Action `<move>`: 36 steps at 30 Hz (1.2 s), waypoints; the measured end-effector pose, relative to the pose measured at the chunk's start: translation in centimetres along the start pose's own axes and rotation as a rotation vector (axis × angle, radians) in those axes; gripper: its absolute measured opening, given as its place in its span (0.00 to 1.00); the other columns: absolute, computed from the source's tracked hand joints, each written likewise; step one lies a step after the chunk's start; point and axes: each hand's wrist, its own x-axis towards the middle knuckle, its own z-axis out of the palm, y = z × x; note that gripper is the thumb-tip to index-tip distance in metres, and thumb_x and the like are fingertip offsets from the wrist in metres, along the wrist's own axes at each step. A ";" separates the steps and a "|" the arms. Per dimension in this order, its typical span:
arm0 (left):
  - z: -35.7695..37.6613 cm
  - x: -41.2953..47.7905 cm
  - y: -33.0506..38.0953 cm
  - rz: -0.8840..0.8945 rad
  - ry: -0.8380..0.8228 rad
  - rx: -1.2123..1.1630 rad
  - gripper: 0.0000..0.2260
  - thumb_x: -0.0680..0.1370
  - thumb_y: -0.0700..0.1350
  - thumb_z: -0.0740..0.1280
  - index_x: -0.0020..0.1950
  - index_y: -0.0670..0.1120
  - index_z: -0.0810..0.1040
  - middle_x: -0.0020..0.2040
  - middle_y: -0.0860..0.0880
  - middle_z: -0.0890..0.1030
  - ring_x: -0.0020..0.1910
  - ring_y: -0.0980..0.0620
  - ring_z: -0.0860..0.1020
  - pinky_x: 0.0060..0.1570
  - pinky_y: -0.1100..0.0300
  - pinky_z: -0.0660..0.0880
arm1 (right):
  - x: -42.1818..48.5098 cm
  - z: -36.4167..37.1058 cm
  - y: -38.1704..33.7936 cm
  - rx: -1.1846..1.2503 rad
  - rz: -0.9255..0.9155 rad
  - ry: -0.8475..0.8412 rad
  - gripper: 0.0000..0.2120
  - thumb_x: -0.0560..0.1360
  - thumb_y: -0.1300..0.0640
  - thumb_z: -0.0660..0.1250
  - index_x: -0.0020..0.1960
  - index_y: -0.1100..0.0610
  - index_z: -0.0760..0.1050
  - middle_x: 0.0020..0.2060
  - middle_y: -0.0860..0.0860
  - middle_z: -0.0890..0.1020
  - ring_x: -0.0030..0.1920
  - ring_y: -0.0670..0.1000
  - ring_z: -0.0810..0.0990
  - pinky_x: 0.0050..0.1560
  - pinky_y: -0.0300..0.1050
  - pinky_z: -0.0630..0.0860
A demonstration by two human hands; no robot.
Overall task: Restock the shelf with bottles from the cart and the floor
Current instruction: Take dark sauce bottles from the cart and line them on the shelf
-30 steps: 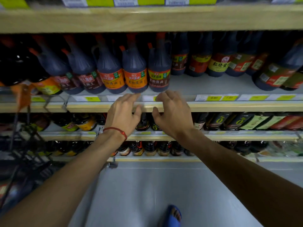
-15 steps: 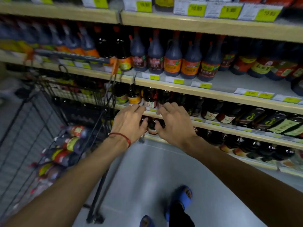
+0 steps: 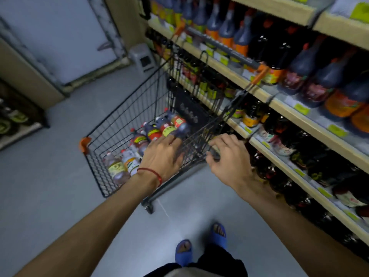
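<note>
Left grip (image 3: 161, 154), released, fingers spread over the bottles (image 3: 153, 132) lying in the cart (image 3: 127, 120); right grip (image 3: 227, 154) curled at its rim — clasping or not, we cannot tell through blur. A hasty grab could let a smooth bottle slip. Half a second earlier, both grips hovered at the shelf (image 3: 279, 103).

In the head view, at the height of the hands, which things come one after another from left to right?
The cart's orange corner → pale bottle → left hand → right hand → shelf edge.
</note>
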 end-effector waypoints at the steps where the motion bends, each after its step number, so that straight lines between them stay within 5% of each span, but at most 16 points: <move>1: 0.3 -0.6 -0.4 -0.043 -0.004 0.001 0.15 0.78 0.53 0.66 0.58 0.45 0.79 0.52 0.45 0.80 0.50 0.41 0.79 0.42 0.50 0.76 | 0.6 0.5 -0.3 0.023 -0.035 -0.005 0.10 0.74 0.54 0.74 0.52 0.58 0.82 0.48 0.53 0.82 0.50 0.58 0.79 0.51 0.53 0.77; 8: 2.7 -3.8 -1.8 -0.287 -0.039 -0.042 0.18 0.81 0.57 0.62 0.66 0.48 0.75 0.57 0.48 0.80 0.53 0.45 0.78 0.51 0.49 0.77 | 3.3 3.1 -1.9 0.105 -0.177 -0.156 0.12 0.74 0.53 0.72 0.54 0.58 0.82 0.49 0.53 0.82 0.52 0.59 0.79 0.52 0.55 0.76; 14: 3.9 -3.7 -4.0 -0.434 -0.004 -0.035 0.15 0.79 0.58 0.63 0.56 0.48 0.78 0.49 0.48 0.80 0.47 0.45 0.80 0.41 0.51 0.78 | 6.6 5.4 -3.3 0.093 -0.270 -0.248 0.13 0.74 0.52 0.71 0.56 0.57 0.81 0.50 0.53 0.81 0.53 0.58 0.78 0.54 0.54 0.73; 20: 6.4 -1.0 -9.6 -0.495 0.023 -0.039 0.15 0.78 0.57 0.63 0.53 0.46 0.79 0.47 0.48 0.80 0.47 0.43 0.79 0.44 0.50 0.76 | 11.3 9.8 -5.4 0.100 -0.307 -0.288 0.12 0.75 0.50 0.71 0.54 0.56 0.80 0.48 0.52 0.80 0.52 0.56 0.76 0.52 0.52 0.71; 29: 12.9 4.6 -21.7 -0.568 -0.091 -0.094 0.18 0.80 0.58 0.63 0.60 0.48 0.80 0.54 0.48 0.82 0.54 0.44 0.78 0.57 0.45 0.74 | 19.7 20.1 -9.5 0.059 -0.245 -0.459 0.12 0.75 0.48 0.70 0.54 0.55 0.80 0.51 0.50 0.80 0.54 0.54 0.77 0.55 0.51 0.73; 36: 19.9 7.8 -27.8 -0.586 -0.191 -0.236 0.20 0.79 0.58 0.63 0.65 0.48 0.76 0.59 0.47 0.79 0.59 0.43 0.77 0.52 0.47 0.76 | 23.2 28.9 -9.9 0.079 -0.115 -0.437 0.08 0.72 0.57 0.74 0.49 0.60 0.82 0.47 0.57 0.83 0.51 0.62 0.79 0.50 0.54 0.76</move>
